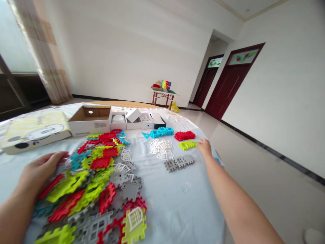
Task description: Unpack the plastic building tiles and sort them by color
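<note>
My right hand [204,147] reaches to the table's right side. Its fingertips close on the right end of a small stack of yellow-green interlocking plastic building panels [188,145]. Just behind lies a stack of red panels [185,136]. My left hand [42,169] rests at the left edge of a mixed heap, fingers stretched out, holding nothing that I can see. In the heap near it are a turquoise panel [78,160], a yellow-green panel [68,185] and a red panel [66,205]. A white window piece [135,218] lies on a yellow-green panel at the front.
Sorted groups lie mid-table: turquoise panels [161,132], white window pieces [160,149] and grey panels [179,163]. Along the back stand an open cardboard box [89,126], small white boxes [118,122] and a yellow-and-white box lid [38,130]. The tablecloth's edge [215,189] drops off at right.
</note>
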The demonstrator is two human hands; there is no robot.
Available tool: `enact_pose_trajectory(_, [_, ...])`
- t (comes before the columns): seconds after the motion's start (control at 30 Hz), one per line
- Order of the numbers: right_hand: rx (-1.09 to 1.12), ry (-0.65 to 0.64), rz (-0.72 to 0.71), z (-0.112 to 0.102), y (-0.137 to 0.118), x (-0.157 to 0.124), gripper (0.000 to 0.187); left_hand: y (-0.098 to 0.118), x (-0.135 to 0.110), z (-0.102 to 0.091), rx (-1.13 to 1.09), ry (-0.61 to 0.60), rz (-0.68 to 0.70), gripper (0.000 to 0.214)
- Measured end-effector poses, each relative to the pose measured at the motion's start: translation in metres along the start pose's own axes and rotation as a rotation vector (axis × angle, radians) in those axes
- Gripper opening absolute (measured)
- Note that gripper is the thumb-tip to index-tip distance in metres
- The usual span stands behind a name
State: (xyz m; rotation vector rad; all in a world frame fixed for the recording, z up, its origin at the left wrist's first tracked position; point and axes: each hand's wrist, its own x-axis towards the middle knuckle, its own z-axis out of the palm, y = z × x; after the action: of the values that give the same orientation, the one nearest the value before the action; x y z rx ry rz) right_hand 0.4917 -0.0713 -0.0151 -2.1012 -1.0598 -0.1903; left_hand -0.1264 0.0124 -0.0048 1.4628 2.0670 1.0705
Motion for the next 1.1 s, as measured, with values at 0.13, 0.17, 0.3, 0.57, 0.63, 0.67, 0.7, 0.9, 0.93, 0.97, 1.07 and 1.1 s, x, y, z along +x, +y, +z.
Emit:
enact_pose_trajectory(0.13, [0.22, 0.044, -0.196, 0.01, -0.063, -0.023, 0.035, 0.013, -0.011, -0.004, -0.071, -0.03, -0.047, 0.048])
enact_pose_trajectory(0.17, [0.273, 0.011, -0.25, 0.014, -0.08, -0.032, 0.033, 0.012, -0.01, -0.004, -0.095, -0.037, -0.052, 0.049])
enact_pose_trajectory(0.3, [0.425, -0.269, -0.417, 0.027, -0.146, -0.079, 0.029, 0.003, -0.007, -0.001, -0.154, -0.055, -0.026, 0.051])
enact_pose_trajectory(0.57, [0.189, -0.759, -0.632, 0.029, -0.218, -0.162, 0.025, 0.009, -0.011, -0.002, -0.177, -0.063, -0.059, 0.051])
enact_pose_trajectory(0.63, [0.091, -0.791, -0.634, 0.03, -0.222, -0.169, 0.03, 0.008, -0.01, -0.002, -0.171, -0.054, -0.05, 0.051])
enact_pose_trajectory(0.67, [0.063, -0.799, -0.633, 0.031, -0.223, -0.172, 0.03, 0.007, -0.009, -0.001, -0.166, -0.052, -0.046, 0.05])
enact_pose_trajectory(0.7, [0.055, -0.805, -0.634, 0.033, -0.223, -0.173, 0.029, 0.006, -0.008, 0.0, -0.163, -0.05, -0.043, 0.05])
enact_pose_trajectory(0.9, [0.216, -0.833, -0.604, 0.039, -0.22, -0.175, 0.018, 0.002, -0.004, 0.003, -0.162, -0.051, -0.039, 0.05])
enact_pose_trajectory(0.93, [0.243, -0.819, -0.579, 0.039, -0.219, -0.173, 0.017, 0.002, -0.004, 0.003, -0.161, -0.053, -0.038, 0.05])
enact_pose_trajectory(0.97, [0.264, -0.798, -0.555, 0.039, -0.218, -0.172, 0.017, 0.002, -0.004, 0.003, -0.159, -0.054, -0.036, 0.05])
enact_pose_trajectory(1.07, [0.273, -0.731, -0.527, 0.037, -0.217, -0.168, 0.019, 0.002, -0.004, 0.002, -0.149, -0.059, -0.029, 0.048])
enact_pose_trajectory(1.1, [0.26, -0.726, -0.534, 0.036, -0.217, -0.168, 0.021, 0.002, -0.003, 0.001, -0.146, -0.06, -0.026, 0.048])
